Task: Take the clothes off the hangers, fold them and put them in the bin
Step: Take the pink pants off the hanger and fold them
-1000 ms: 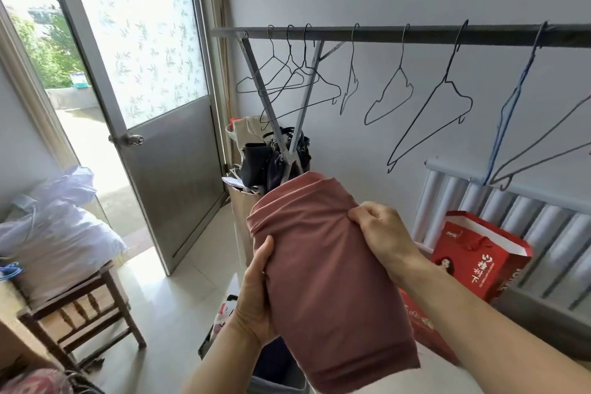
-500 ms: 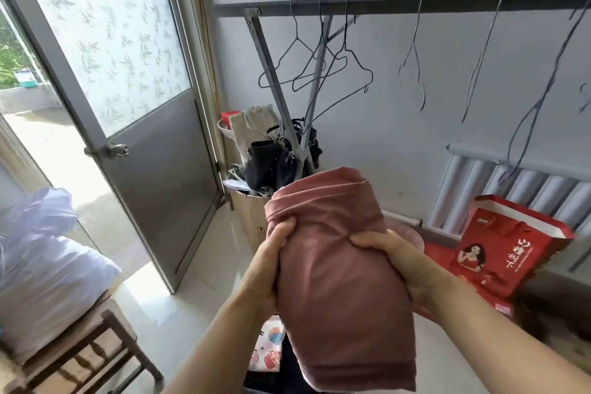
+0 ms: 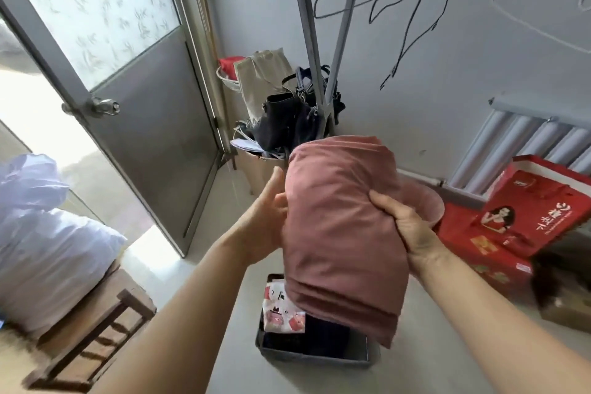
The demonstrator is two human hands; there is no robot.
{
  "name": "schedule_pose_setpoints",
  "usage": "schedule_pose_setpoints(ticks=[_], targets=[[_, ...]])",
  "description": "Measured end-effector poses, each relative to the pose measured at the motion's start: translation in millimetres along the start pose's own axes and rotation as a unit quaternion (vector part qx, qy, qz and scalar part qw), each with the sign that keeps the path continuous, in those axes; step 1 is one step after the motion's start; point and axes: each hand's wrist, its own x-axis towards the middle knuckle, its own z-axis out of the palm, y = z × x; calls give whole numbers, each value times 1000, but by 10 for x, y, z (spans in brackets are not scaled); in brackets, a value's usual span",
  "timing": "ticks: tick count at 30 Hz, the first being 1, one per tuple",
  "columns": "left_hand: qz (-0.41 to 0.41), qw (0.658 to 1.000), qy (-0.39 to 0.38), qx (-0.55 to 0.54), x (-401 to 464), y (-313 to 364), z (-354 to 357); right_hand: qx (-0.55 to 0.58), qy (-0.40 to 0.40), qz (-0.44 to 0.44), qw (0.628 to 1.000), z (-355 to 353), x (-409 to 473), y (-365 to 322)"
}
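The folded pink garment [image 3: 342,233] hangs in mid-air between the person's two hands, directly above the grey bin [image 3: 315,353] that stands on the pale floor [image 3: 204,265]. Going from the left side of the view: a white stuffed bag [image 3: 48,243] rests on a wooden stool [image 3: 96,326], and behind it a metal door [image 3: 140,125] with a frosted leaf-patterned pane stands open to bright daylight. Next comes the left hand [image 3: 265,221], its fingers straight and relaxed, the palm laid against the left edge of the garment without curling round it. In the corner behind, a cardboard box [image 3: 259,169] holds dark bags [image 3: 287,121] and a beige tote (all piled loosely), with the grey legs of the clothes rack [image 3: 307,35] rising through them. Bare wire hangers [image 3: 412,3] dangle near the top of the frame against the wall. The garment itself is folded into a thick pad, its lower edge dipping just over the bin's rim; inside the bin lie a printed white-and-red cloth [image 3: 283,310] and something dark beneath it. The right hand [image 3: 406,224] grips the garment's right edge, thumb in front and fingers wrapped behind. Farther right, red gift bags [image 3: 518,217] lean below a grey radiator [image 3: 527,141].
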Motion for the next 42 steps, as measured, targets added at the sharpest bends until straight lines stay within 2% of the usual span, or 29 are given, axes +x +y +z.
schedule_pose_setpoints(ticks=[3,9,13,19,26,31,36,42], targets=[[26,998,-30,42,140,-164,-108,1,34,4,999,37,347,55],[121,986,79,80,662,-278,-375,-17,3,34,999,84,884,213],[137,976,103,134,1000,-501,-603,-27,2,56,998,-48,1305,470],[141,971,150,122,1500,-1374,-921,-9,30,121,992,-537,2011,1259],[65,988,140,-8,2125,-2624,-1230,-6,63,153,986,-1391,2614,2170],[5,990,143,-16,2561,-3406,-1398,-21,120,191,974,-2017,3007,2801],[-48,987,145,-49,2925,-4047,-1529,-29,144,217,965,-2508,3371,3328],[-74,986,146,-10,3349,-4625,-1591,-31,177,232,956,-3041,3705,3811]])
